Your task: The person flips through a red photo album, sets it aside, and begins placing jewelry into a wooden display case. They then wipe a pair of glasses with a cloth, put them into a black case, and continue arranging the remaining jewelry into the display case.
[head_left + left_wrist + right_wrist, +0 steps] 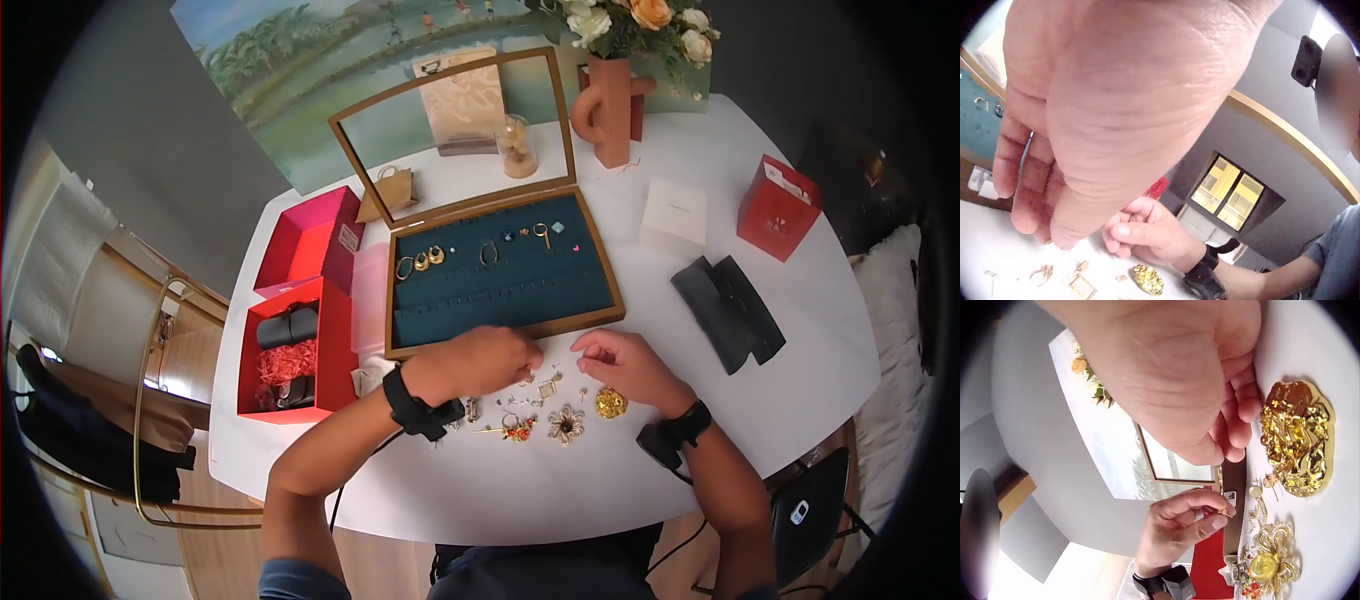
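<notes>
My left hand (482,362) is over the front edge of the jewelry box (500,275). In the right wrist view its thumb and index finger pinch a small gold jewelry piece (1227,514), too small to name exactly. My right hand (632,368) hovers to the right with loosely curled fingers and nothing in them. Beneath and beside it sits a shiny gold ornament (1297,437). A flower-shaped brooch (566,426), a piece with red-orange blossoms (518,430) and a square-framed piece (546,390) lie among other small jewelry on the white table.
The box's glass lid (450,150) stands raised; earrings and rings sit in its upper rows. Red boxes (287,400) stand left. A white box (674,216), red paper bag (780,208) and black case (727,312) are right. A vase (610,110) stands behind.
</notes>
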A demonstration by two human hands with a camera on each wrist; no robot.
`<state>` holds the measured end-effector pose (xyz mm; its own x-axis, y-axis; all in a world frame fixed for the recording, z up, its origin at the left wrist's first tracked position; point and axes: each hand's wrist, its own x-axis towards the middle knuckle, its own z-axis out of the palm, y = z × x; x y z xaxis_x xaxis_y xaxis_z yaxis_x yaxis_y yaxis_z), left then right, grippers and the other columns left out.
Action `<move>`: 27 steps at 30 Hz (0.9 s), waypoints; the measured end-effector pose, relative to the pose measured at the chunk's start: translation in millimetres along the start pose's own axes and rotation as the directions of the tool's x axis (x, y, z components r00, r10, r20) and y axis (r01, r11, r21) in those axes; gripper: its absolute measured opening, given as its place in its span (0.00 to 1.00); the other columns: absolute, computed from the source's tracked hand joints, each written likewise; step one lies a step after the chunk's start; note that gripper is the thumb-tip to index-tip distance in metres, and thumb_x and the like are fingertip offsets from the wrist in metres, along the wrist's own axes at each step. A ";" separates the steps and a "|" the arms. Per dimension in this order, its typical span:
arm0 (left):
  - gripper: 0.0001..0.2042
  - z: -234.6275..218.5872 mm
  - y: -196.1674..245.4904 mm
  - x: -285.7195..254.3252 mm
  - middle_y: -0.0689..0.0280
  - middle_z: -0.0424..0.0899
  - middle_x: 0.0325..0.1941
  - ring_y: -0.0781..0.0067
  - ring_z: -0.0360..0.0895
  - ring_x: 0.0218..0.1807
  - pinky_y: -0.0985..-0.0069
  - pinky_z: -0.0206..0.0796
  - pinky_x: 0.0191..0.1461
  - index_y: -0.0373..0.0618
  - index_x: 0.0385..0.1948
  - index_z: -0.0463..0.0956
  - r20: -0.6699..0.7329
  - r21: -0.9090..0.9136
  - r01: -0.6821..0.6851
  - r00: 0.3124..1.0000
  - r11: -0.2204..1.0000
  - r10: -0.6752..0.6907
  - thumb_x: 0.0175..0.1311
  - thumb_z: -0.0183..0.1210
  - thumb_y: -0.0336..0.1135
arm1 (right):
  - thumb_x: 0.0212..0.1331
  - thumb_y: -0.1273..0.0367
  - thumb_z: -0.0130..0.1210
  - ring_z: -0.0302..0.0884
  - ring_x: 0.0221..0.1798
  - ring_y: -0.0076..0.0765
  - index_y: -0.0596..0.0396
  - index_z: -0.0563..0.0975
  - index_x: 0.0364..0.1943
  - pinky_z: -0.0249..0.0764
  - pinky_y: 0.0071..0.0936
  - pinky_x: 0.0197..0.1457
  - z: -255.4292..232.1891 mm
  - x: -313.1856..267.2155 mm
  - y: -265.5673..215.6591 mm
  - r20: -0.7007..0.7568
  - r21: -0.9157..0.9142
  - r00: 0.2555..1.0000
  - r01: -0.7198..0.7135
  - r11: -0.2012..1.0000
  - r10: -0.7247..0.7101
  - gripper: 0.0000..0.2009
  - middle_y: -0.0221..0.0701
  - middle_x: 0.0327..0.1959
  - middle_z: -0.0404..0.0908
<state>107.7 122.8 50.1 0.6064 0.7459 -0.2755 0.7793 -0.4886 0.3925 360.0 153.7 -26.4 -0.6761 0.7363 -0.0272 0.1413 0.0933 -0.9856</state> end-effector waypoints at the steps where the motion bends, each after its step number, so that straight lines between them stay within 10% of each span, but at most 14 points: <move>1: 0.06 8.3 -6.0 -2.2 0.56 0.84 0.41 0.51 0.81 0.45 0.60 0.73 0.48 0.43 0.40 0.78 -0.018 -0.006 -0.011 1.000 1.000 0.011 0.64 0.59 0.30 | 0.65 0.76 0.58 0.72 0.32 0.13 0.60 0.78 0.48 0.71 0.16 0.36 0.3 0.9 0.7 0.003 -0.006 1.000 0.009 1.000 -0.009 0.10 0.23 0.32 0.80; 17: 0.12 -44.2 -55.6 98.9 0.53 0.83 0.41 0.51 0.80 0.47 0.62 0.72 0.51 0.37 0.43 0.78 -0.477 0.076 -0.045 0.875 0.996 0.076 0.58 0.64 0.29 | 0.66 0.75 0.57 0.71 0.33 0.13 0.61 0.77 0.49 0.71 0.16 0.37 0.2 0.4 3.2 0.012 0.022 1.000 0.001 1.000 -0.001 0.10 0.23 0.32 0.78; 27: 0.08 -27.7 -77.3 162.9 0.51 0.84 0.38 0.49 0.81 0.43 0.60 0.72 0.49 0.37 0.39 0.80 -0.415 -0.003 0.019 0.910 1.000 -0.018 0.61 0.62 0.30 | 0.65 0.73 0.58 0.77 0.33 0.20 0.60 0.78 0.47 0.75 0.22 0.39 -0.8 1.2 6.0 0.011 -0.044 0.999 0.035 0.998 -0.034 0.10 0.30 0.33 0.84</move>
<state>141.8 294.7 -0.8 0.4718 0.8753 0.1059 0.7902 -0.4731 0.3896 360.5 155.7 -32.2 -0.6883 0.7255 0.0050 0.1490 0.1481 -0.9777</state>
